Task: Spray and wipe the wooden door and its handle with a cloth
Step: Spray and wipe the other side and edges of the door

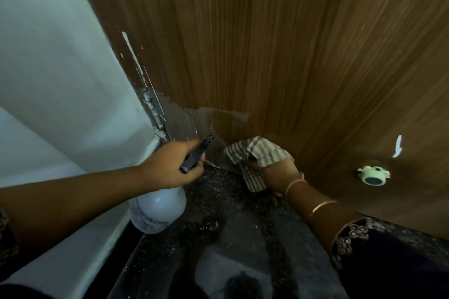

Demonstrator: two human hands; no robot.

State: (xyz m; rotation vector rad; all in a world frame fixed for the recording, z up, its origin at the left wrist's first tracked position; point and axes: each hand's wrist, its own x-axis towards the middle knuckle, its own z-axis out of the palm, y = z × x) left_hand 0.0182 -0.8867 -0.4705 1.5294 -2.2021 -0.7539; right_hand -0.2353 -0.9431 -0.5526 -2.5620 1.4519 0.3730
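Gripping the spray bottle in our left hand for re-wetting, we clutch the striped cloth in our right hand, at three o'clock, against the wooden door.

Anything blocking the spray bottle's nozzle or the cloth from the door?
Nothing visible. The left hand aims the spray bottle at the wooden door, low near its corner, open air between; the right hand holds the striped cloth against it.

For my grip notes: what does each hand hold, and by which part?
The left hand grips the spray bottle by its neck, below the black nozzle head. The right hand holds the striped cloth, bunched near its middle.
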